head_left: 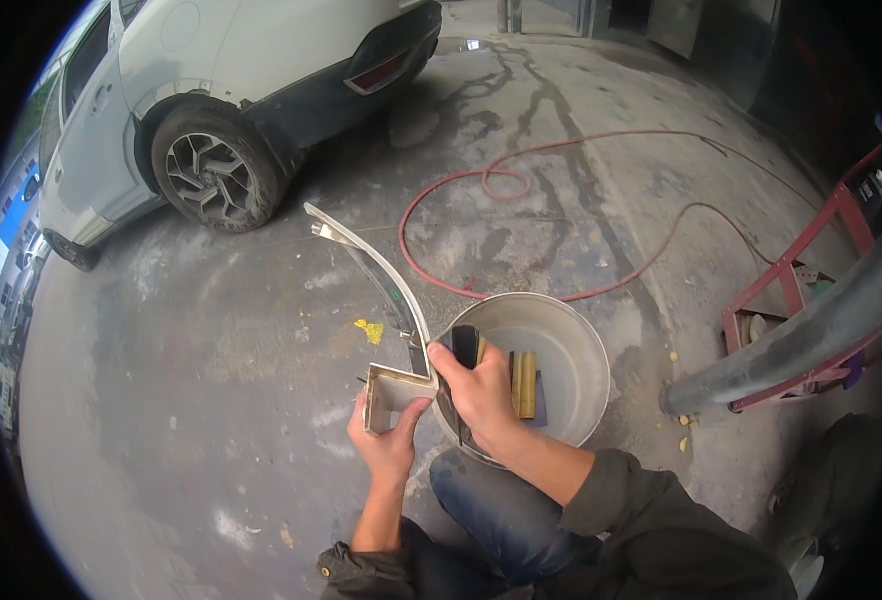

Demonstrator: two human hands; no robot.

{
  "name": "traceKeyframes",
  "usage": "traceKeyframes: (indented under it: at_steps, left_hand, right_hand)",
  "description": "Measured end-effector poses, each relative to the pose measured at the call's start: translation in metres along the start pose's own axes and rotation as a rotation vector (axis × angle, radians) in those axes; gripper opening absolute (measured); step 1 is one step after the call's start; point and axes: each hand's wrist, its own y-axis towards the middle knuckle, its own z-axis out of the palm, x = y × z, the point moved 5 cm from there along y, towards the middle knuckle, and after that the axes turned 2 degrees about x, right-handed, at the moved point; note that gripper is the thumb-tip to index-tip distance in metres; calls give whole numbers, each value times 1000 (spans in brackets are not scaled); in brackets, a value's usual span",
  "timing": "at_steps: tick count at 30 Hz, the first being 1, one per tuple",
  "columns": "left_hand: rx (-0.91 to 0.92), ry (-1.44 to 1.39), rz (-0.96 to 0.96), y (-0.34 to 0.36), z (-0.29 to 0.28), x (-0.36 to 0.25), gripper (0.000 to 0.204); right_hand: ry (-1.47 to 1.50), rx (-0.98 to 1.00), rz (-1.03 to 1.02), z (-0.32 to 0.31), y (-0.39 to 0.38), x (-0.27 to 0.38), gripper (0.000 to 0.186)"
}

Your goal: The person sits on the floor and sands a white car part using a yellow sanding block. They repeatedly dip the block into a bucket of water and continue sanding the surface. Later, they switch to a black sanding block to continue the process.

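Observation:
A long curved trim piece (393,268), pale along its rim and dark on its inner side, reaches away from me and ends near me in an angular, box-like bend. My left hand (391,440) grips that bend, thumb pressed on its inside face. My right hand (476,392) is closed at the trim just beyond the bend, its thumb on the pale edge; its other fingers are mostly hidden. A black block-like thing (464,345) shows beside the right hand, and I cannot tell whether it is held. Beneath that hand stands a round metal basin (586,350) with yellow blocks (524,385) inside.
A pale car (211,60) with a dark-spoked wheel (209,168) stands at the far left. A red hose (441,180) loops over the concrete beyond the basin. Yellow scraps (369,330) lie left of the trim. At right are a red frame (786,280) and a thick grey pipe (781,335).

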Motion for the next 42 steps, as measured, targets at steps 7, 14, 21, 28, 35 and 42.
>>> traceKeyframes:
  at_steps: [7, 14, 21, 28, 35, 42]
  left_hand:
    - [187, 46, -8, -4, 12, -14, 39]
    - [298, 26, 57, -18, 21, -22, 42]
    - [380, 153, 163, -14, 20, -32, 46]
    - [567, 60, 254, -35, 28, -36, 47]
    - [637, 48, 283, -35, 24, -40, 47]
    - [649, -1, 160, -40, 20, -26, 52]
  right_hand:
    - [10, 0, 16, -24, 28, 12, 21]
    - [-82, 50, 23, -49, 76, 28, 12]
    - [-88, 39, 13, -61, 53, 28, 13]
    - [-135, 69, 80, -84, 110, 53, 15]
    - [27, 244, 30, -83, 118, 52, 37]
    - [19, 54, 40, -88, 132, 44, 27]
